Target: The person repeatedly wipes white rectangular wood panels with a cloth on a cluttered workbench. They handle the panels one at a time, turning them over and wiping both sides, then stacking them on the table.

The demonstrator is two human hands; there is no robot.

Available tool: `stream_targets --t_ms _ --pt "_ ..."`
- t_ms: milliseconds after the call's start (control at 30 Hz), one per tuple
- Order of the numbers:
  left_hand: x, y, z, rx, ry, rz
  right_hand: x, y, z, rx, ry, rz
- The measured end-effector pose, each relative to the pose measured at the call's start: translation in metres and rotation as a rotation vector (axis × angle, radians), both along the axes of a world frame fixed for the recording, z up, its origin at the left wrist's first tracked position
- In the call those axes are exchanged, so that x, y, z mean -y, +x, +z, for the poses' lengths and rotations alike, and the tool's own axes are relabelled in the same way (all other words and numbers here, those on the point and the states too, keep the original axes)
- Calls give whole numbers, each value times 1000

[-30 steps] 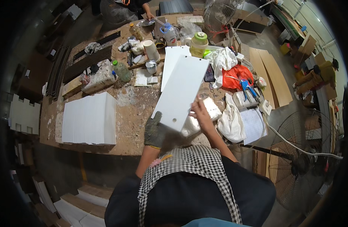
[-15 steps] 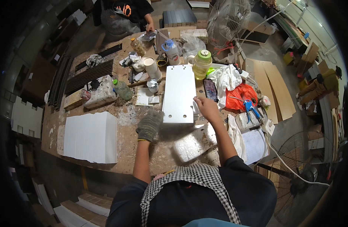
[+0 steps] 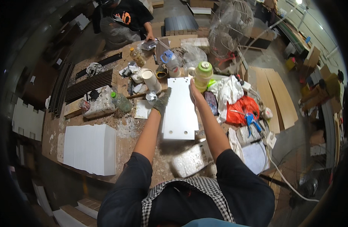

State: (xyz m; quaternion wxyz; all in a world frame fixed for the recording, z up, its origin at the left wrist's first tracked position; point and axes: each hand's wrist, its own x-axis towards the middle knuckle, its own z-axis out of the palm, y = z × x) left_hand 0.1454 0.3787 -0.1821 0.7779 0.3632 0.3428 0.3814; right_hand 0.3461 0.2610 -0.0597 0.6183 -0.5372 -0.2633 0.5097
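Note:
Flat white panels point(image 3: 180, 109) with small holes near their ends lie in a pile in front of me on the worktable. My left hand point(image 3: 162, 101), in a dark grey-green glove, rests against the pile's left long side. Along the right side, toward the far end, is my bare right hand point(image 3: 196, 92), its thumb up by the top edge. Both hands hold the panels between them; the fingers are partly hidden against the sides. A jar with a green lid point(image 3: 203, 75) stands just beyond my right hand. Left of my glove is a small silvery cup point(image 3: 151, 97).
A tall stack of white sheets point(image 3: 88, 149) occupies the table's near left. A plastic-wrapped block point(image 3: 189, 160) lies close to me. Rags, a red bag point(image 3: 240, 110) and a blue-handled tool point(image 3: 252, 123) crowd the right. Across the table, another person's hand point(image 3: 149, 37) touches items.
Both hands have moved away from me along the panels, from the near end to farther up their sides. The whole view has shifted, so everything appears lower.

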Motion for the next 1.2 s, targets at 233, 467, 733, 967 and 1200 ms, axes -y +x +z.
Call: stream_targets --t_ms 233,467,733,967,1200 --pt "73 -13 109 -634 532 -316 28 9 -2 -234 -113 218" --pt "219 -75 172 -422 504 -318 162 -35 20 -218 -238 289" --pt "244 -71 197 -777 700 -446 168 -44 15 -323 -232 200" --pt "119 -56 138 -1070 1557 -78 231 -75 52 -698 -338 -97" --pt "2 52 210 -1447 1159 -708 219 -100 47 -1306 -420 -361"
